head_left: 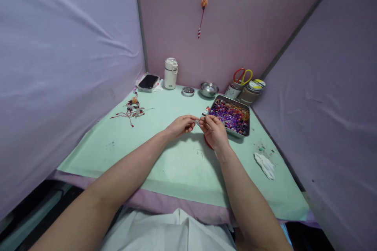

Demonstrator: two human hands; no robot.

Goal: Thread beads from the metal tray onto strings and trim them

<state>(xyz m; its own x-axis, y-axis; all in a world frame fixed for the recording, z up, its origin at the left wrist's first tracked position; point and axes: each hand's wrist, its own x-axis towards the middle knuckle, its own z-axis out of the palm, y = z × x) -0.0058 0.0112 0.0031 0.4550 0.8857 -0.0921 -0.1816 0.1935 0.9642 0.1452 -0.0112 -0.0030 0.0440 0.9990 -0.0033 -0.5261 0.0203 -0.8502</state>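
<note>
Above the middle of the table, my left hand [182, 124] and my right hand [214, 130] meet fingertip to fingertip. Both are closed in a pinch on a small pale, shiny piece [197, 122], too small to make out exactly. Under my right hand a round red thing [208, 142] shows only in part. Just beyond that hand is a metal tray [239, 135] filled with purple, red and amber beads [228, 115] and tangled threads. A small red-and-white item [206, 111] lies by the tray's left edge.
Beaded strings [134, 109] lie at the left. Along the back stand a phone [149, 81], a white bottle [171, 73], a small round tin [188, 91], a steel bowl [209, 90], scissors [243, 76] in a container and a jar [251, 91]. A white cloth [264, 165] lies right; a beaded cord [204, 3] hangs behind.
</note>
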